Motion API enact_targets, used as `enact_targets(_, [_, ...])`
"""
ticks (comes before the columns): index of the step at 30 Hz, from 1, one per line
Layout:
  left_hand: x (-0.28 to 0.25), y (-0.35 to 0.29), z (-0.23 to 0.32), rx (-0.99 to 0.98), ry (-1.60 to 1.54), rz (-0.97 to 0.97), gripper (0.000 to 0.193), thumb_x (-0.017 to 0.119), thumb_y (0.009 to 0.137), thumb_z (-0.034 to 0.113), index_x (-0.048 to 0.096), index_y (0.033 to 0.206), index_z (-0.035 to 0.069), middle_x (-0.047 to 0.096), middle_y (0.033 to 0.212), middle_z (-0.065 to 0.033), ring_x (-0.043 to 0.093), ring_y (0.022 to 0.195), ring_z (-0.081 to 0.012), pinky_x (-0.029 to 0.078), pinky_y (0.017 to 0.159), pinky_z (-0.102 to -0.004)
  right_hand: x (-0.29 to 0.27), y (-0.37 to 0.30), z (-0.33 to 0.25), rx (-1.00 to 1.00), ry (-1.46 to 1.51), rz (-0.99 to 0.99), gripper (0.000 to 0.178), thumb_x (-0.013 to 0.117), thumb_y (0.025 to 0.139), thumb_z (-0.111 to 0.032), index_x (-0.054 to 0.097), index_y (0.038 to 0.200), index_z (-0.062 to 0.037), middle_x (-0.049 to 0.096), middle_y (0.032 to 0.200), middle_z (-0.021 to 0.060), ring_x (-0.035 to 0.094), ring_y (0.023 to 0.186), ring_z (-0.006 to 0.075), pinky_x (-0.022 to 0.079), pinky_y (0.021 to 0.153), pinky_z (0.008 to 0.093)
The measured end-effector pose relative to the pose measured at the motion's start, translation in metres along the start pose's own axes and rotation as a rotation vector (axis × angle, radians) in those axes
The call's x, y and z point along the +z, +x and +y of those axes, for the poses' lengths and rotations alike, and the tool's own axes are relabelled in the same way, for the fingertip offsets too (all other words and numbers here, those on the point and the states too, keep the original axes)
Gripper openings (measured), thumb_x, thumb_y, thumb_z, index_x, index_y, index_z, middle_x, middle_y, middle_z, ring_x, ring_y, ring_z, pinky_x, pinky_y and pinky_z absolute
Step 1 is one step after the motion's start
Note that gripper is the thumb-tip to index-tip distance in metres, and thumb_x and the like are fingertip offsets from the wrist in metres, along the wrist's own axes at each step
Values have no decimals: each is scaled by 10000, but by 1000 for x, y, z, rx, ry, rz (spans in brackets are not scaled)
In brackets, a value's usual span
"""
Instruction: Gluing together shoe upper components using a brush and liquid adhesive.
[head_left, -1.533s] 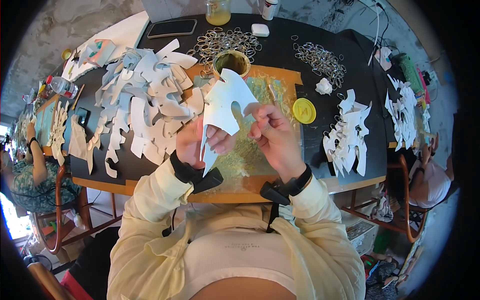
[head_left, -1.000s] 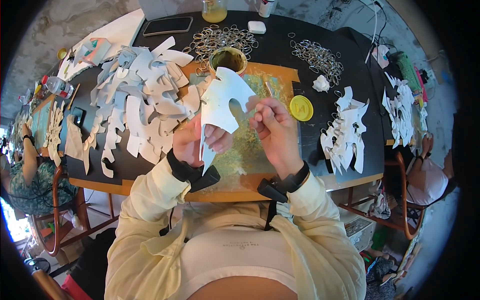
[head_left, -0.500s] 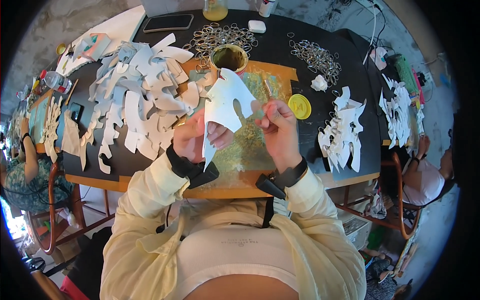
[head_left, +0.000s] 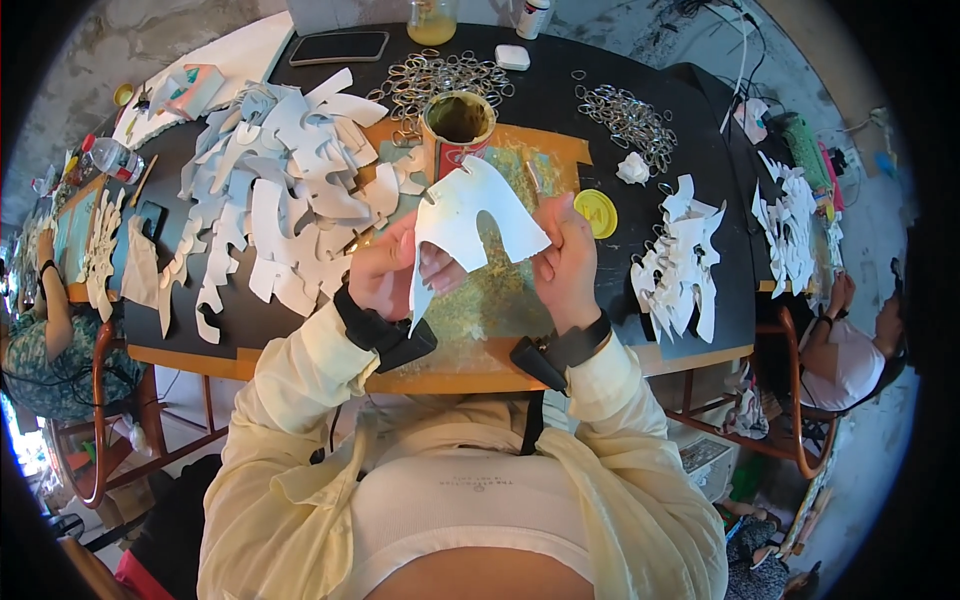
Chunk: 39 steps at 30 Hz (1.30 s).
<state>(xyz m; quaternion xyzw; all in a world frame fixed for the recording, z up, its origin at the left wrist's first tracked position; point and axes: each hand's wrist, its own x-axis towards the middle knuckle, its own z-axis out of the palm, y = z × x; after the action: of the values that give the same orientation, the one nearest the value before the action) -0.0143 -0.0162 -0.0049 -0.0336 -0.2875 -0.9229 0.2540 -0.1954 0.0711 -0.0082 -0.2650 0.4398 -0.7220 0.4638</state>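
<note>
A white cut-out leather-like piece (head_left: 458, 222) with a deep curved notch is held up over the work mat. My left hand (head_left: 384, 268) grips its left side, with fingers curled behind and below it. Closed on its right-hand tip are the thumb and fingers of my right hand (head_left: 567, 262). Just beyond the piece stands an open red can (head_left: 448, 158) with brown residue inside, its lower part hidden. The stained mat (head_left: 490, 320) lies beneath both hands.
A heap of white cut pieces (head_left: 290, 190) covers the left side. Metal rings (head_left: 440, 85) lie behind the can, with more rings (head_left: 630, 125) at far right. A yellow lid (head_left: 597, 214), crumpled paper (head_left: 633, 168) and stacked pieces (head_left: 678, 265) sit to the right. People work on both sides.
My right hand has turned and now pinches the piece's right tip. The piece has swung to the right and its notch shows wider. My left hand keeps its hold.
</note>
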Motion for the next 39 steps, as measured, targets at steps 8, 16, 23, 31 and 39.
enact_targets(8, [-2, -2, 3, 27, 13, -34, 315, 608, 850, 379, 475, 826, 95, 401, 687, 9, 382, 625, -122, 319, 594, -271, 10, 4, -1, 4, 162, -68, 414, 358, 1003, -366, 518, 764, -68, 516, 631, 23, 518, 567, 140, 446, 587, 259])
enact_targets(16, [-3, 0, 1, 50, 9, -53, 333, 630, 831, 394, 481, 774, 102, 395, 673, 3, 382, 616, -140, 308, 570, -264, 11, 3, 0, 28, 16, 69, 119, 551, 925, -139, 589, 923, -26, 651, 871, 79, 586, 681, 112, 528, 673, 259])
enact_targets(23, [-3, 2, 1, 44, 20, -69, 339, 631, 833, 394, 490, 767, 93, 404, 676, 2, 378, 616, -134, 315, 571, -264, 9, 4, 2, 34, 123, 60, 66, 586, 901, -111, 576, 944, -62, 639, 829, 57, 591, 688, 108, 540, 694, 247])
enact_targets(31, [3, -1, 1, 16, 33, 93, 241, 605, 799, 322, 474, 729, 132, 395, 627, 57, 377, 616, -109, 288, 550, -241, 3, 2, -6, 35, 226, -68, 204, 473, 969, -269, 507, 849, -108, 408, 578, -42, 407, 477, 65, 481, 555, 263])
enact_targets(39, [5, 0, 1, 32, 91, 51, 278, 599, 805, 354, 467, 727, 122, 386, 614, 42, 375, 588, -120, 290, 511, -247, -2, 4, -8, 50, 132, -36, 399, 412, 975, -417, 389, 692, -138, 273, 471, -48, 266, 386, 68, 387, 465, 255])
